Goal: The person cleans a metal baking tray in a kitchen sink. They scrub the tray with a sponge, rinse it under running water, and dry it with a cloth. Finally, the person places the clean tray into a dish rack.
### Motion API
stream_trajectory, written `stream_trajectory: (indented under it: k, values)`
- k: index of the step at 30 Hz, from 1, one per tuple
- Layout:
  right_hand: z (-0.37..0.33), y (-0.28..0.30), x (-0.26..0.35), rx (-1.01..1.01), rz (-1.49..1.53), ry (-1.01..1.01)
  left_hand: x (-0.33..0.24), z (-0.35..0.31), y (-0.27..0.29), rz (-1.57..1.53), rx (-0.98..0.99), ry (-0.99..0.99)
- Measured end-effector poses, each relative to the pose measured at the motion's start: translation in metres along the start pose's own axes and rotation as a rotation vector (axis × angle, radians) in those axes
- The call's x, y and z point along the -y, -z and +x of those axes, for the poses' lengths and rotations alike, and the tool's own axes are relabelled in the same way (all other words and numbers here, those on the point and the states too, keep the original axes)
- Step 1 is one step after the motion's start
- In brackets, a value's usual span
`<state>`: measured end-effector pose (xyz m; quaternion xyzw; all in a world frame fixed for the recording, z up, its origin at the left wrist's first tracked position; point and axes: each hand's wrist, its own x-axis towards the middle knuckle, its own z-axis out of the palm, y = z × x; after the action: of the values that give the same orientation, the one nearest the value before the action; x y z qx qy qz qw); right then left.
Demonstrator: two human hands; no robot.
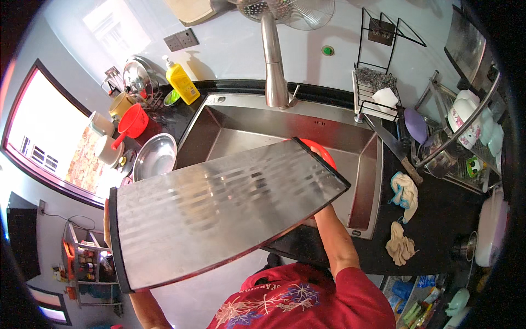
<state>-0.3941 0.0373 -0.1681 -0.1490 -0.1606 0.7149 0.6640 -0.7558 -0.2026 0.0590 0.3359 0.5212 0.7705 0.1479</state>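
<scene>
A large flat stainless steel board [219, 208] with a black strip along each short end is raised and tilted above the sink's near side. My left hand [107, 225] grips its left end; only a sliver of the fingers shows past the black strip. Under the right end, my right hand [319, 217] supports the board, most of it hidden behind the metal. Part of a red round item [326, 157] shows beyond the board's right end, inside the steel sink [241, 136]. A tall faucet [275, 82] stands behind the basin.
Left of the sink are a metal bowl [155, 156], a red dipper [133, 122] and a yellow pump bottle [182, 83]. A knife [395, 147], cloths [404, 196] and a dish rack with bowls [466, 123] occupy the right side. A wire sponge holder [377, 98] stands behind.
</scene>
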Motion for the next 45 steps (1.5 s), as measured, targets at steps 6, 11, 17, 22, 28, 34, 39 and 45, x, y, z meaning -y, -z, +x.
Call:
stream_trajectory:
  k: [6, 11, 17, 22, 28, 34, 39, 45]
  values:
    - [0.006, 0.010, 0.004, 0.014, 0.021, -0.042, -0.045, 0.016, -0.018, -0.118, 0.269, 0.611]
    - [0.012, 0.016, 0.007, 0.024, 0.000, -0.092, -0.049, -0.001, -0.015, 0.271, 0.098, 0.579]
    - [0.027, 0.032, -0.018, 0.041, -0.185, -0.220, -0.066, -0.027, -0.042, 0.270, -0.031, 0.482]
    - [0.045, 0.076, -0.061, 0.090, -0.756, -0.350, -0.088, -0.049, -0.076, 0.202, -0.126, 0.436]
    - [0.065, 0.161, -0.076, -0.366, -1.342, -0.318, -0.091, -0.043, -0.081, 0.353, -0.235, 0.372]
    - [0.074, 0.144, -0.053, -0.696, -0.748, -0.244, -0.084, -0.049, -0.106, 0.368, -0.096, 0.245]
    - [0.070, 0.000, -0.023, -0.116, -0.291, -0.265, -0.071, -0.047, -0.131, 0.370, -0.015, 0.232]
    - [0.063, -0.063, -0.041, 0.426, -1.333, 0.387, -0.078, -0.020, -0.033, 0.595, -0.156, 0.425]
